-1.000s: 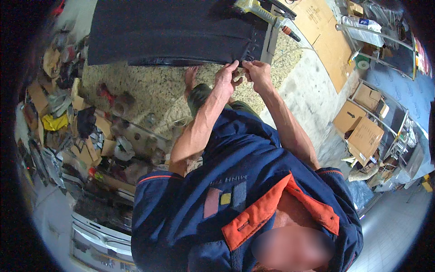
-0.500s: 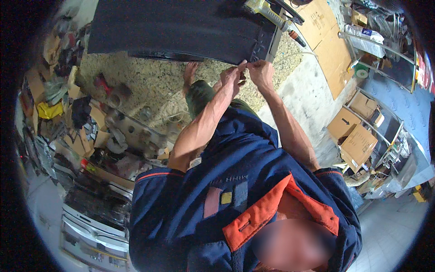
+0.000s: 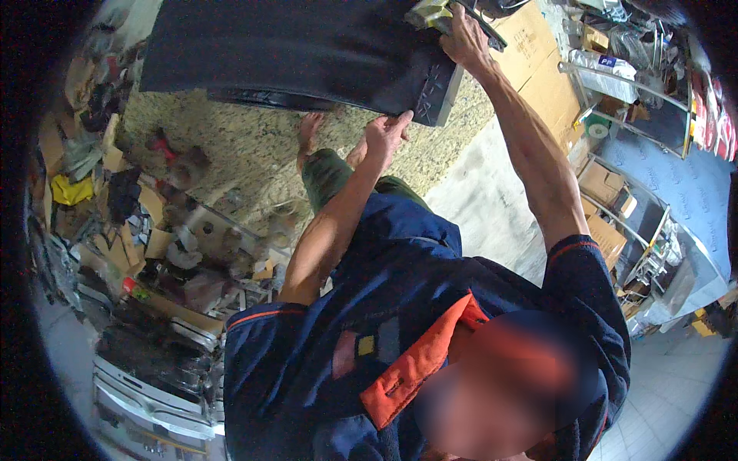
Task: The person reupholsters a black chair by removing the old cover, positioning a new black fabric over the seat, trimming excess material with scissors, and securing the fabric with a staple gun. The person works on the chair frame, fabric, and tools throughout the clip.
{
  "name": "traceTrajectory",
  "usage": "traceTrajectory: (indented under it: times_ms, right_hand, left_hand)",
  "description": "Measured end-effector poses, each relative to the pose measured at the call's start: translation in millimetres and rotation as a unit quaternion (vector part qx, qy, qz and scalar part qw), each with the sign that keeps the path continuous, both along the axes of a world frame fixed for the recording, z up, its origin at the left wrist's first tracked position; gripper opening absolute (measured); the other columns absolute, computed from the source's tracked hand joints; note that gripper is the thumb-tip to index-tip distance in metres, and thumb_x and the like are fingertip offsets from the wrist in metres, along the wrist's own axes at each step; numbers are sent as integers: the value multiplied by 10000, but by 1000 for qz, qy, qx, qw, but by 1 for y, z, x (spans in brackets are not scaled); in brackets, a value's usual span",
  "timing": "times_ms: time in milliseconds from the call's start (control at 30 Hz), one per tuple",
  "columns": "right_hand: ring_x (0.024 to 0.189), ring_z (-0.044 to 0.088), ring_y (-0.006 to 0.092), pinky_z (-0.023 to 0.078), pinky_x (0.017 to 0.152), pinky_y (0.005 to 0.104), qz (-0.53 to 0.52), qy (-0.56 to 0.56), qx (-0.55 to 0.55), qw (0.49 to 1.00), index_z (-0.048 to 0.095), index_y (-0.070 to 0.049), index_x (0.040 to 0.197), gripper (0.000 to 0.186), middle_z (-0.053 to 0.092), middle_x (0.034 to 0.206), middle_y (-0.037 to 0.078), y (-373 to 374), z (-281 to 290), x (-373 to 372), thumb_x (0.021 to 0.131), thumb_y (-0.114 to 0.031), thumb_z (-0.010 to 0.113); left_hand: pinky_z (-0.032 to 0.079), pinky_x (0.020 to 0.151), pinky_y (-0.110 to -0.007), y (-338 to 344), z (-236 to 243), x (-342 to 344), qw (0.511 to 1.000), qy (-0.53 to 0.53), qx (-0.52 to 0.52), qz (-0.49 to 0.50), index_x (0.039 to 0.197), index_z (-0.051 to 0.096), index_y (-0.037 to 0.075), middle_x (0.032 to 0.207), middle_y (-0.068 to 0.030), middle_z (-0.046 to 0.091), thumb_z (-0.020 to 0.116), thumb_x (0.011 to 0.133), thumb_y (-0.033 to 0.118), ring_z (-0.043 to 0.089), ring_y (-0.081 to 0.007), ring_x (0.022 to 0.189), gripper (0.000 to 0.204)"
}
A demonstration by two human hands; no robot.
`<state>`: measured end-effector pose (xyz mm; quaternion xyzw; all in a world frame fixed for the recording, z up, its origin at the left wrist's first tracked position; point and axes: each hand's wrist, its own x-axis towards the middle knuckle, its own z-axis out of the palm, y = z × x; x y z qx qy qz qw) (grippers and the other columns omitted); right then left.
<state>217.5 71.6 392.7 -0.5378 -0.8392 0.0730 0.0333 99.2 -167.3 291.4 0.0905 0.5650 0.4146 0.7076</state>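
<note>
A large black covered panel (image 3: 292,46) lies ahead of me, its dark sheet running to the near edge and right-hand corner. My left hand (image 3: 387,132) pinches the sheet's near edge, close to that corner. Pale marks line the fold at the panel's right end. Beyond the corner, my right hand (image 3: 467,40) is closed around a yellow and grey staple gun (image 3: 429,14), which rests at the panel's far right. The fingers and the frame's top edge hide part of the gun.
Flattened cardboard (image 3: 542,73) lies right of the panel. Farther right stand a metal rack (image 3: 626,81) and cardboard boxes (image 3: 603,180). Scrap and cartons (image 3: 131,238) crowd the left side. Below the panel is a speckled stone-like surface (image 3: 254,146).
My right hand has left the sheet's corner, reached up and right, and taken hold of the staple gun. My left hand stays at the edge, slightly lower and to the left.
</note>
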Motion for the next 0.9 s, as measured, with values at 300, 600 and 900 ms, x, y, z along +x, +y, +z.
traceTrajectory:
  times_ms: [300,600,900]
  right_hand:
    - [543,655,245,504,543,392,-266,70,-255,927,704,37,777,403,632,577,182,-155,89,25,846,-355,762]
    - [614,628,139,516,568,350,-312,102,-333,884,719,30,994,334,692,707,104,-223,64,20,875,-280,753]
    - [621,638,138,515,563,343,-279,127,-282,909,720,24,998,309,693,702,101,-233,51,20,869,-256,746]
  left_hand:
    - [440,539,-255,-6,-6,-1,1000,-8,18,9,743,655,100,679,-4,647,827,828,403,594,-97,587,359]
    - [440,584,-263,-3,-11,4,1000,-25,-13,0,755,662,135,701,7,658,853,788,398,629,-99,677,327]
    - [436,581,-260,-5,-13,4,998,-34,34,29,733,648,139,700,9,661,840,804,415,630,-88,672,344]
